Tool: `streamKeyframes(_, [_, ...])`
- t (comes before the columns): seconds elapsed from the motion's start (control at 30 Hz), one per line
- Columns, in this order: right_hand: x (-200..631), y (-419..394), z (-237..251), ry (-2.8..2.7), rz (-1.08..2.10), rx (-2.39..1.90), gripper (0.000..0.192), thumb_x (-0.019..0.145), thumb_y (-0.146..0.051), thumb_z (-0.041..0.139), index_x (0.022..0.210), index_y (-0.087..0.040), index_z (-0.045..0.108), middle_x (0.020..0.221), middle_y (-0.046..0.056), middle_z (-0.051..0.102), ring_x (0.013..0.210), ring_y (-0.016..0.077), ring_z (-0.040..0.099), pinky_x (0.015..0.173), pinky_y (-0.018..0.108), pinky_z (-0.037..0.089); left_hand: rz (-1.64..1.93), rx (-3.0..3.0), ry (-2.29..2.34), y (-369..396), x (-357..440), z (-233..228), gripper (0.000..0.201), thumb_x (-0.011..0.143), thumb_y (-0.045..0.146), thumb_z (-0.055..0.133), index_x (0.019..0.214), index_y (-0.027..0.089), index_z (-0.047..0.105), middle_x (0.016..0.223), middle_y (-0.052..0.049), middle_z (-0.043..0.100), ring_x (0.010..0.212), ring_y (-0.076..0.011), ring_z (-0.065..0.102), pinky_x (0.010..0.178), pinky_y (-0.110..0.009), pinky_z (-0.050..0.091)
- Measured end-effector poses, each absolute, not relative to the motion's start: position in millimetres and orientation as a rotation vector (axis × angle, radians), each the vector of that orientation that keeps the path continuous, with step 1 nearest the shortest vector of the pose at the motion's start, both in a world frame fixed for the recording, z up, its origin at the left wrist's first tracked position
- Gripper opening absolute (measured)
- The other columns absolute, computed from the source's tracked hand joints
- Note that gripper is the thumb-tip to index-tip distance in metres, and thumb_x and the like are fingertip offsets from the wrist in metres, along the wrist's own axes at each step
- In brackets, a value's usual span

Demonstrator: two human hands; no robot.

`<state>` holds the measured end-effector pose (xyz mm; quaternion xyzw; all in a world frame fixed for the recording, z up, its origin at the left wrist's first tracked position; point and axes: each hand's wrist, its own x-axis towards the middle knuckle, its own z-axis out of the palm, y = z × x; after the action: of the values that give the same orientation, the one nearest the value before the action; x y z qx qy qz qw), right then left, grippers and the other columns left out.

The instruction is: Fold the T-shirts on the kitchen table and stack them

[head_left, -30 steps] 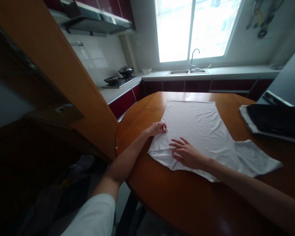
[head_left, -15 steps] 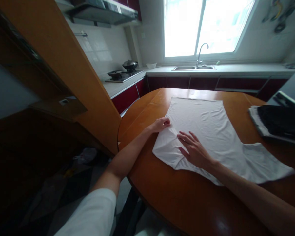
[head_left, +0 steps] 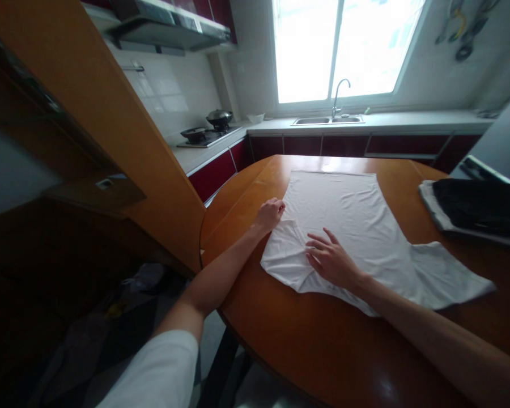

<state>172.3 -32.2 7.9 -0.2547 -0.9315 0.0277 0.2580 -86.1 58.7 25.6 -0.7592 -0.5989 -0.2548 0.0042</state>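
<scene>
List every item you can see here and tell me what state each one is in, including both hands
White T-shirt: spread flat on the table, sleeves out.
Left hand: fingers curled at the shirt's left edge.
Right hand: open, palm down, pressing on the shirt.
Wooden table: round, bearing the shirt and a stack.
Dark folded clothes: stacked at the table's right.
Faucet: no water visible.
Wok: lidded, on the stove.

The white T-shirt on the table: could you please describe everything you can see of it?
The white T-shirt is thin, soft-looking fabric, lightly wrinkled, spread flat on the round wooden table. Its straight hem lies toward the window, and one short sleeve sticks out to the right. The left hand grips its left edge, while the right hand rests flat, fingers spread, near the collar end.
</scene>
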Motion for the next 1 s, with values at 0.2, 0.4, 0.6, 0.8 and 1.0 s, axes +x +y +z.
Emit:
streamKeyframes(0.2, [169.7,-33.8,8.9,-2.539,0.192,-0.572,0.025,0.101,-0.025,0.049,0.114,-0.022,0.07,0.126,0.01,0.07,0.131,0.0248,0.057,0.119,0.053,0.034,-0.744,-2.596,-1.735,37.8,-58.0,12.0,0.037,0.103,0.028,0.043,0.133,0.017,0.061,0.138,-0.013,0.061,0.13,-0.024,0.055,0.112,-0.038,0.039])
streamKeyframes(0.4, [168.3,-34.6,8.0,-2.608,0.289,-0.564,0.026,0.104,-0.027,0.045,0.102,-0.023,0.071,0.113,0.007,0.073,0.122,0.0218,0.063,0.114,0.046,0.041,-0.327,-2.682,-1.834,31.6,-42.2,-7.0,0.059,0.106,0.05,0.031,0.155,0.018,0.038,0.164,-0.016,0.031,0.154,-0.0318,0.023,0.122,-0.057,0.017])
streamKeyframes(0.6, [168.3,-34.1,7.9,-2.61,0.303,-0.581,0.028,0.105,-0.028,0.043,0.107,-0.022,0.071,0.114,0.008,0.074,0.123,0.0227,0.062,0.113,0.046,0.041,-0.285,-2.601,-1.863,36.3,-45.8,-1.2,0.06,0.105,0.051,0.032,0.154,0.017,0.041,0.163,-0.017,0.032,0.153,-0.0369,0.022,0.122,-0.061,0.017])
streamKeyframes(0.8, [168.0,-33.0,4.9,-2.611,0.305,-0.583,0.029,0.104,-0.028,0.043,0.106,-0.023,0.071,0.111,0.008,0.075,0.12,0.0216,0.064,0.111,0.044,0.042,-0.37,-2.542,-1.852,40.4,-47.8,-2.5,0.058,0.106,0.046,0.034,0.153,0.015,0.041,0.163,-0.017,0.033,0.154,-0.0344,0.021,0.122,-0.06,0.017])
streamKeyframes(1.0, [168.4,-32.6,3.6,-2.604,0.326,-0.601,0.027,0.104,-0.027,0.044,0.107,-0.022,0.07,0.109,0.007,0.075,0.122,0.0211,0.063,0.112,0.045,0.04,-0.59,-2.488,-1.912,49.2,-59.9,8.5,0.05,0.106,0.035,0.032,0.15,0.014,0.045,0.16,-0.014,0.04,0.152,-0.0281,0.028,0.124,-0.056,0.018])
